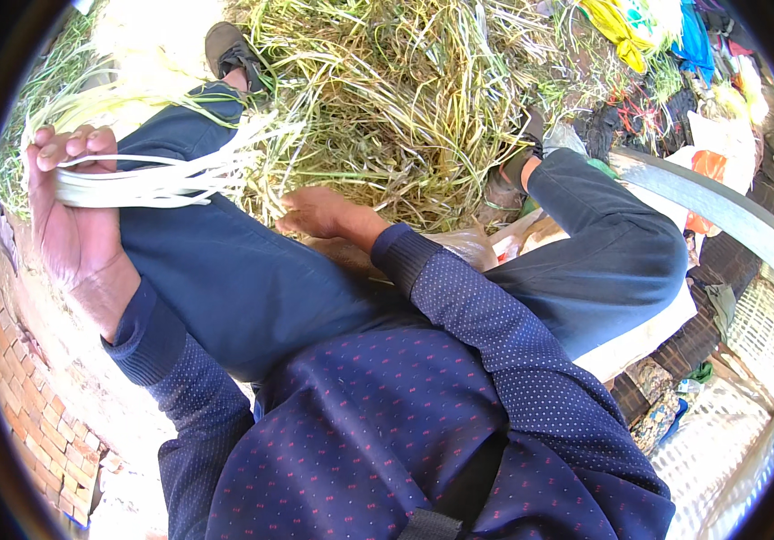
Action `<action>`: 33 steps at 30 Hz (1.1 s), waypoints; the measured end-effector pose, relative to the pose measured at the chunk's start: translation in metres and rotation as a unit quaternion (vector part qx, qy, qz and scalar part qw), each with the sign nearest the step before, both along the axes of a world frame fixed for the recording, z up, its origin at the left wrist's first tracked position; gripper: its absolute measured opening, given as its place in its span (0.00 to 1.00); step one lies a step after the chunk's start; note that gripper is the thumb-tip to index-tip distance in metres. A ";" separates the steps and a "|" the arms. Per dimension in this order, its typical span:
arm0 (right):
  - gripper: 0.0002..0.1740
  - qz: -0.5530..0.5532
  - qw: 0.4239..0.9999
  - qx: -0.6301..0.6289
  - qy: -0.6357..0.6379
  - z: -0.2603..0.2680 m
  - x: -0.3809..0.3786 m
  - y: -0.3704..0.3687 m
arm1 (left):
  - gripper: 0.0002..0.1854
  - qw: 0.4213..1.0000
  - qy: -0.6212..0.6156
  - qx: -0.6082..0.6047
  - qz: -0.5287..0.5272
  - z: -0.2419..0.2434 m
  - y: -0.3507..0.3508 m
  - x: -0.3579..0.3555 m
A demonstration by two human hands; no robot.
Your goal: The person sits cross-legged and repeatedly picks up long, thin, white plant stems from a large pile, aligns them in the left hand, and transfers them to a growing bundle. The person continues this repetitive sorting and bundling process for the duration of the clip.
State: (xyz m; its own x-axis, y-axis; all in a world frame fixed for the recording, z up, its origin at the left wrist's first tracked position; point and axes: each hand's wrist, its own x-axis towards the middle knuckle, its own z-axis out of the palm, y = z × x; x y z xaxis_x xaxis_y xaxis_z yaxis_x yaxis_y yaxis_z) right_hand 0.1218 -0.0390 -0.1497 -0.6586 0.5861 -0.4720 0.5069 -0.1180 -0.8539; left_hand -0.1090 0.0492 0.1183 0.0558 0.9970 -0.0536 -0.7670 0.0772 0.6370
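Note:
My left hand [79, 209] is raised at the left, palm up, with its fingers curled over a bunch of slender white plant stalks [150, 181]. The white ends point right across my left thigh. Pale green leaves [110, 101] of similar plants spread just beyond this hand. Low between my knees is my right hand [319, 211], its fingers bent against dry, straw-like strands [268, 196] at the near edge of a heap. Its fingertips are partly hidden, so I cannot tell whether they pinch any strands.
A large heap of dry yellow-green leaves [387, 101] lies between my shoes. At the right are a curved grey metal strip [704, 196], plastic bags, cloths and woven sheeting [704, 445]. Stacked bricks [42, 439] stand at the lower left.

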 end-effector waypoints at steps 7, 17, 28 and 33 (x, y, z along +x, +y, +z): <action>0.17 -0.234 0.906 0.124 -0.330 -0.010 0.100 0.019 | 0.06 1.000 -0.010 -0.008 -0.026 -0.003 0.005 0.006; 0.34 0.114 0.982 -0.152 -0.007 -0.038 0.030 -0.006 | 0.08 0.997 -0.008 -0.030 -0.064 -0.012 0.010 0.032; 0.12 -0.364 0.838 0.031 -0.406 -0.022 0.166 0.022 | 0.09 0.993 -0.024 -0.044 -0.105 -0.014 0.015 0.044; 0.27 -0.403 0.822 -0.127 -0.381 -0.037 0.167 -0.005 | 0.10 0.994 -0.018 -0.056 -0.088 -0.012 0.011 0.050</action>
